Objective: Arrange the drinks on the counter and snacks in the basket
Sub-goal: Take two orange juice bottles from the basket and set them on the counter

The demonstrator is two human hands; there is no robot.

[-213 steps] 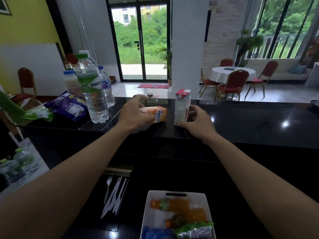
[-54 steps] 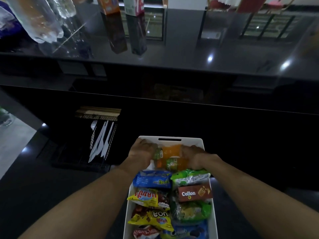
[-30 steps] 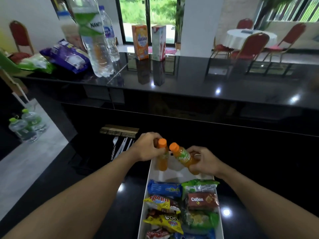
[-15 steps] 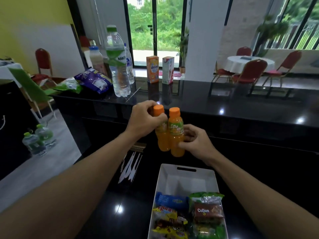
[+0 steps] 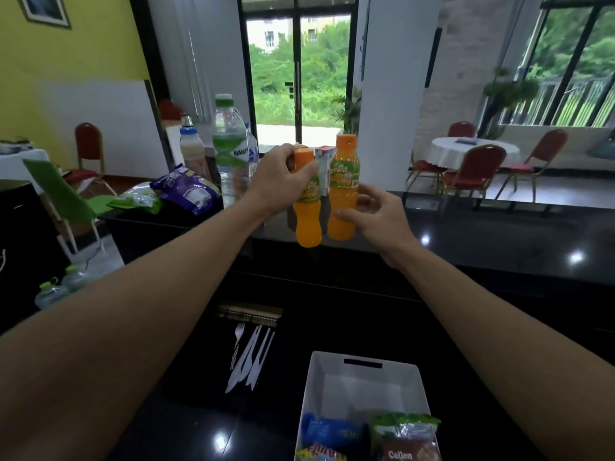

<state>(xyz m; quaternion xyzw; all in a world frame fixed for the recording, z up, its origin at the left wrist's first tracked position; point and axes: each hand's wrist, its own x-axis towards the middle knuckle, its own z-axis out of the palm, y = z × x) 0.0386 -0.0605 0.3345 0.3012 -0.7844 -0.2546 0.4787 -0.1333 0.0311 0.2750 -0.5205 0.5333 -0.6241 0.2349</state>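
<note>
Black counter [image 5: 499, 234], glass doors [image 5: 299, 78]; left hand [image 5: 279, 181] grips orange bottle [image 5: 307, 227], right hand [image 5: 379, 217] second bottle [image 5: 344, 168].

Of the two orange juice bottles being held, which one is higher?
The right bottle, held by the right hand: its cap and base both sit above those of the left bottle in the left hand.

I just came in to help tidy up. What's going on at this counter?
A person holds two small juice bottles upright, side by side, over the near edge of the black counter. The left hand grips the left orange bottle and the right hand grips the right orange bottle. A large water bottle and a purple snack bag sit on the counter. Below, the white basket holds snack packets.
</note>
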